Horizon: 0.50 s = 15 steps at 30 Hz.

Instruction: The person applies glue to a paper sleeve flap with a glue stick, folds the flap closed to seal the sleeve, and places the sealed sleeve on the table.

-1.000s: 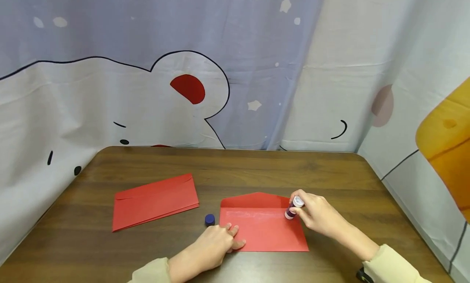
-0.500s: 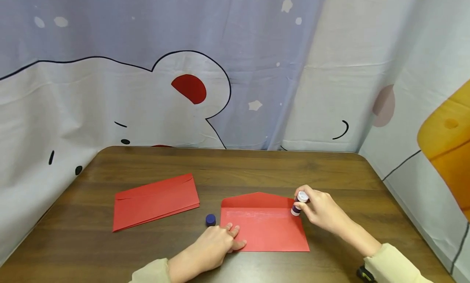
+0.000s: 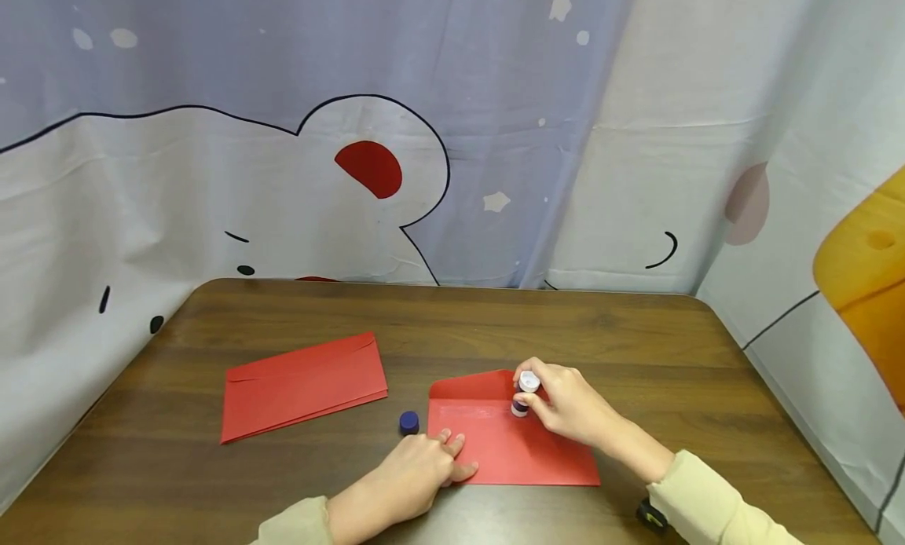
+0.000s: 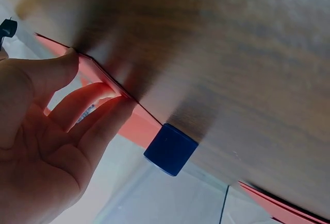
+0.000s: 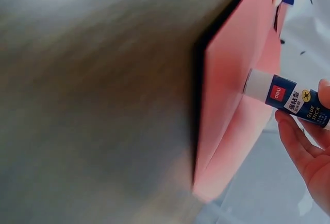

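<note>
A red envelope (image 3: 516, 455) lies on the table with its pointed flap (image 3: 467, 385) folded open away from the person. My left hand (image 3: 415, 476) rests its fingertips on the envelope's left side, fingers spread and fairly straight. Between thumb and fingers my right hand (image 3: 569, 404) pinches a glue stick (image 3: 524, 393), whose dark blue label shows in the right wrist view. The glue stick's lower end touches the envelope just below the flap's fold. Faint streaks show along that strip. Beside the left hand stands the dark blue cap (image 4: 171, 149).
Further left on the wooden table (image 3: 297, 482) lie stacked red envelopes (image 3: 304, 388), slightly turned. A printed curtain (image 3: 283, 184) hangs behind the table's far edge, and more printed cloth runs along the right side.
The glue stick in my right hand first moved to the envelope's right edge, then swept back left toward the middle. My left hand has stayed on the envelope.
</note>
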Tool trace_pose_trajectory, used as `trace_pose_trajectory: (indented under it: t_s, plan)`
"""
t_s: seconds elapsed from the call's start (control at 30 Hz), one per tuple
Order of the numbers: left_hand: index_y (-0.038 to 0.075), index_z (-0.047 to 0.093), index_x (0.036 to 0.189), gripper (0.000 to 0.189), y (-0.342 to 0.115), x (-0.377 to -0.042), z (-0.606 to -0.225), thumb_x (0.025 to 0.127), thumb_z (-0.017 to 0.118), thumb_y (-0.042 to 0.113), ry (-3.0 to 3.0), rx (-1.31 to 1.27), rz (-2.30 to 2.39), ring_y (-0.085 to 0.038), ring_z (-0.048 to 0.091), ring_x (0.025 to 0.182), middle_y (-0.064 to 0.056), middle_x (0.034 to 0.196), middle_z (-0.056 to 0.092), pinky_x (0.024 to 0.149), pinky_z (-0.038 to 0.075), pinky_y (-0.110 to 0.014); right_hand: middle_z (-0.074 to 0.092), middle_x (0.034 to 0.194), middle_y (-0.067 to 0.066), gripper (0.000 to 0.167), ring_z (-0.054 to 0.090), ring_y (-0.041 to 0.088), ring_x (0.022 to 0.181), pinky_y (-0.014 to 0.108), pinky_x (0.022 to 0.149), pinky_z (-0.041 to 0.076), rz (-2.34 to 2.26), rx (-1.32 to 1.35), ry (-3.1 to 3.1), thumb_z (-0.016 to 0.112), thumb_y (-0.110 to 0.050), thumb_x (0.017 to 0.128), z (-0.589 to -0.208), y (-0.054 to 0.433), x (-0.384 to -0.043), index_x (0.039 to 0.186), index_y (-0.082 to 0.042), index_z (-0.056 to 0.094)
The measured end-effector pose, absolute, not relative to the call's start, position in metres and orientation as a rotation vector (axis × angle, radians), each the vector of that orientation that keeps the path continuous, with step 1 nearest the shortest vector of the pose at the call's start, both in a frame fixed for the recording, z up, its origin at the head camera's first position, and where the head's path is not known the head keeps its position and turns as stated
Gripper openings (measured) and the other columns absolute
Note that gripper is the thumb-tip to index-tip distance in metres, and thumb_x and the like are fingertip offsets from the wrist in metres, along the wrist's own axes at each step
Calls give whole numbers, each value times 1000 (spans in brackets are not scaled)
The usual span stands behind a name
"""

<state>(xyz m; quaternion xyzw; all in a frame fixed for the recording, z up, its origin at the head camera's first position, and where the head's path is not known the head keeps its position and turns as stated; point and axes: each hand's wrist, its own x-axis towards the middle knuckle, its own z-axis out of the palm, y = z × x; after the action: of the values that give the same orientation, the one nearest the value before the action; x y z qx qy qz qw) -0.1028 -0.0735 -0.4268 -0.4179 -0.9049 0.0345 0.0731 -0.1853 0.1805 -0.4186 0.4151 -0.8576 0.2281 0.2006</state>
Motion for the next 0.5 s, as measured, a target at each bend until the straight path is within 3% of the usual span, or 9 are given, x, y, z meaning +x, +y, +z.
trace_pose_trajectory:
  t_s: [0.23, 0.5]
  plan:
    - [41, 69, 112, 43, -73, -103, -429, 77, 72, 17, -2689, -1255, 152, -13, 62, 84, 1, 115, 70, 58, 47, -26, 63, 81, -7, 26, 60, 2, 72, 24, 69, 53, 727, 1238, -2385, 76, -16, 81, -421, 143, -185, 97, -11, 56]
    - [38, 71, 111, 37, -74, -103, -430, 79, 73, 19, -2642, -1242, 154, -15, 66, 88, -1, 111, 71, 61, 50, -26, 65, 86, -4, 25, 61, 4, 74, 24, 74, 53, 752, 1316, -2414, 74, -19, 84, -420, 103, -186, 99, -11, 56]
